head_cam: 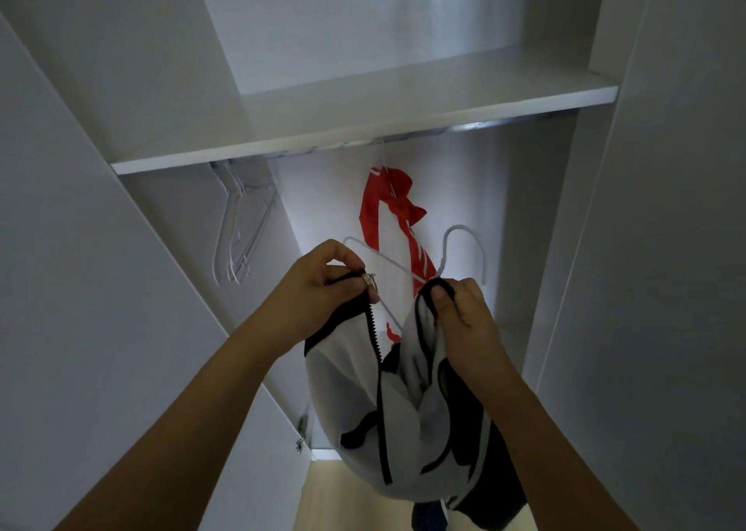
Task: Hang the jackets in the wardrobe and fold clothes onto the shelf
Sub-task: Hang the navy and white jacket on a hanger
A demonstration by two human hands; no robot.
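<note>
A white jacket (347, 389) with black trim and a black zipper hangs between my hands in front of the open wardrobe. My left hand (319, 288) pinches its collar edge by the silver zipper pull. My right hand (456, 308) grips the other collar edge together with the neck of a white hanger (464, 244), whose arm runs across to my left hand. Behind them a red and white jacket (387, 223) hangs from the rail (476, 126) under the shelf (363, 127).
Several bare white hangers (238, 228) hang at the left end of the rail. The wardrobe's door panels stand at both sides. A door hinge (300, 435) shows low on the left. Pale floor (335, 498) lies below the jacket.
</note>
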